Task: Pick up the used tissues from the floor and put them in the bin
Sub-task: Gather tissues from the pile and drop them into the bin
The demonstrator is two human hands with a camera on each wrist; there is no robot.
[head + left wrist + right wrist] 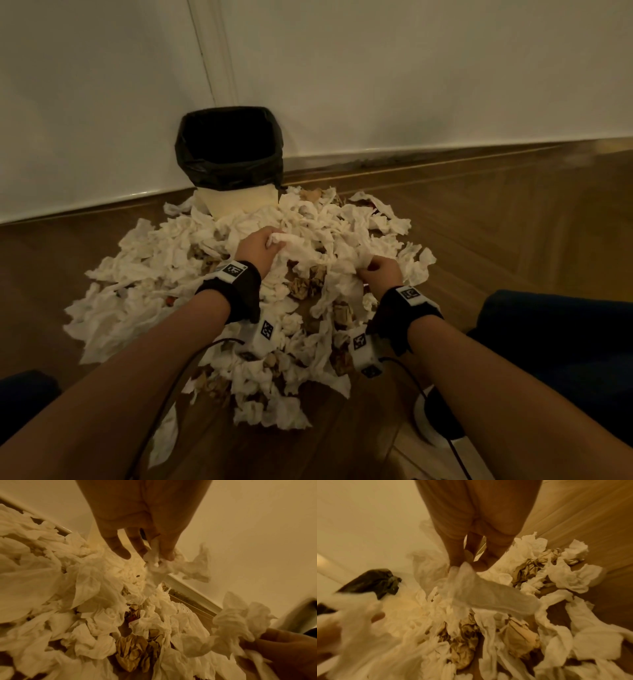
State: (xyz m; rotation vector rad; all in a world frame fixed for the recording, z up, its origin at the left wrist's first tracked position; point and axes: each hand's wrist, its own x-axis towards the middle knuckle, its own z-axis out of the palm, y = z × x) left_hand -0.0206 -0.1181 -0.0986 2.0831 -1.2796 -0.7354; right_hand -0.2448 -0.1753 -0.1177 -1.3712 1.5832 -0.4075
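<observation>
A big heap of crumpled white tissues (212, 274) covers the wooden floor in front of a cream bin with a black liner (229, 147) standing by the wall. My left hand (263, 245) pinches a white tissue (155, 566) lifted off the top of the heap, about a hand's length short of the bin. My right hand (376, 270) grips another bunch of tissue (471, 588) at the right of the pile; that bunch (236, 622) also shows in the left wrist view. Brown crumpled papers (305, 286) lie between the two hands.
White walls meet behind the bin, with a skirting board (445, 150) along the floor. A black cable (161, 411) trails from my left wrist over the pile. A white and black round object (435, 418) sits on the floor at the lower right, beside a dark blue knee (555, 339).
</observation>
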